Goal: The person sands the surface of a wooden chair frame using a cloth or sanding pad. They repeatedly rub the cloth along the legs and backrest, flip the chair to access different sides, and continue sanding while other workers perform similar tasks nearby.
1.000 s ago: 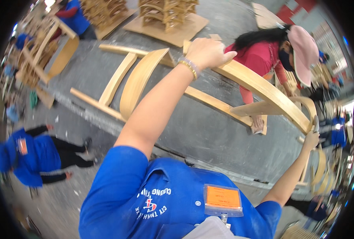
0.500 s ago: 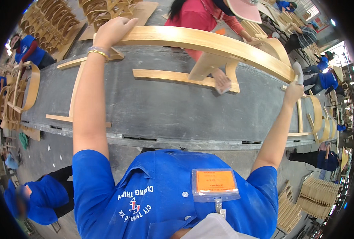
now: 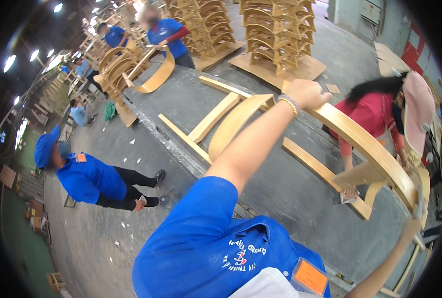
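A long, curved bar of pale, honey-coloured wood (image 3: 365,138) is held above a long grey worktable (image 3: 300,208), with the two hands set well apart. Its upper left end is clasped by the left hand (image 3: 308,94), over whose wrist a yellow bracelet (image 3: 290,106) is worn. The right hand (image 3: 413,223) is placed at the bar's lower right end; it is blurred, and whether it is closed on the wood cannot be told. Beyond the bar, a straight, flat rail of pale wood (image 3: 310,161) is touched near its right end by the hand of a pink-sleeved co-worker (image 3: 350,191). Whether bar and rail are joined cannot be told. Near the left forearm, a broad, bent panel of pale wood (image 3: 241,124) is seen on the table.
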Demonstrator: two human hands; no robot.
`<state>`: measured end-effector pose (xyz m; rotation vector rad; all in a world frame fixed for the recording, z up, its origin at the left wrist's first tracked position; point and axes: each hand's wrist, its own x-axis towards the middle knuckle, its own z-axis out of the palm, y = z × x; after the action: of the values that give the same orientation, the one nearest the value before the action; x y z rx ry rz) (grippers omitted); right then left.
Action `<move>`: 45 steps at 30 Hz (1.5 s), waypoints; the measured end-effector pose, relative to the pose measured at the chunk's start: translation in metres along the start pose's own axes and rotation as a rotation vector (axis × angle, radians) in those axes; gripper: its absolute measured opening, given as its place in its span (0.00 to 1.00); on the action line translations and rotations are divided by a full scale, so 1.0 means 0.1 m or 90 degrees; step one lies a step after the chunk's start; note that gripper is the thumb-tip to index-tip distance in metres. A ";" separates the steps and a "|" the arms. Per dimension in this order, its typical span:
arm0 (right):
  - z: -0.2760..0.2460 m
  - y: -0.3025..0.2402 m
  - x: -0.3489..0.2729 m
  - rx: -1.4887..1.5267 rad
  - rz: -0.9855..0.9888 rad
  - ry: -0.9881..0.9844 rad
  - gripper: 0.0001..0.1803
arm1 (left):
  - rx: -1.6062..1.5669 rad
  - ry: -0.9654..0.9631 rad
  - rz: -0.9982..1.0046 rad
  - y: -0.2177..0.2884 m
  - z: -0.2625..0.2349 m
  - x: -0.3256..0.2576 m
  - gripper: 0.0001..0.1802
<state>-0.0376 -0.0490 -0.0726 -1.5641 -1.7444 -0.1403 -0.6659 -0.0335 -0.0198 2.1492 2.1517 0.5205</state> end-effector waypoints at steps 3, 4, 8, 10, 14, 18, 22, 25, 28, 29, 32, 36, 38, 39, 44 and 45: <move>-0.07 0.14 0.23 -0.211 0.219 -0.105 0.29 | -0.011 0.025 0.000 0.00 0.03 0.00 0.32; -0.05 0.18 0.32 -0.279 0.307 -0.142 0.28 | -0.012 0.026 -0.006 0.01 0.04 0.00 0.32; 0.32 0.27 0.29 -0.304 -0.054 -0.065 0.27 | -0.023 0.043 0.003 0.07 0.02 -0.04 0.33; 0.38 0.29 0.27 -0.310 -0.096 0.012 0.28 | -0.031 0.033 -0.011 0.08 0.00 -0.05 0.32; 0.07 0.34 0.30 -0.228 0.150 -0.045 0.29 | -0.020 0.025 -0.012 0.02 0.09 0.04 0.30; -0.01 0.06 0.17 -0.080 0.052 -0.050 0.26 | 0.110 0.166 0.270 -0.10 0.40 0.14 0.24; 0.33 -0.58 -0.22 -0.034 -0.048 0.048 0.19 | -0.025 0.096 0.210 -0.10 0.38 0.18 0.20; 0.31 -1.11 -0.21 -0.082 -0.129 0.238 0.16 | 0.004 -0.047 0.008 0.13 0.18 0.25 0.37; 0.09 -1.21 -0.09 -0.220 -0.135 0.189 0.23 | 0.006 -0.041 0.035 0.22 0.05 0.16 0.40; -0.04 -1.13 -0.03 -0.251 -0.056 0.148 0.23 | 0.009 -0.047 0.031 0.24 0.04 0.16 0.40; -0.34 -0.82 0.13 -0.343 0.137 0.032 0.23 | -0.006 -0.053 0.030 0.26 0.04 0.14 0.40; -0.21 -0.89 0.04 -0.402 0.124 0.106 0.21 | -0.020 -0.061 0.038 0.33 0.00 0.15 0.39; -0.02 -1.15 -0.06 -0.343 -0.019 0.134 0.20 | -0.024 -0.069 0.044 0.35 -0.02 0.15 0.38; -0.01 -1.22 -0.10 -0.314 -0.138 0.166 0.19 | -0.021 -0.062 0.048 0.35 -0.03 0.15 0.38; -0.58 -0.85 -0.03 -0.267 0.085 0.088 0.19 | -0.019 -0.042 0.046 0.28 0.04 0.15 0.39; -0.59 -0.79 0.01 -0.358 0.243 0.102 0.19 | -0.017 -0.042 0.040 0.26 0.06 0.17 0.39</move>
<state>-0.0802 -0.0994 0.0009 -2.1897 -1.3113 -0.5862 -0.6399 -0.0164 -0.0152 2.1933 2.0392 0.4718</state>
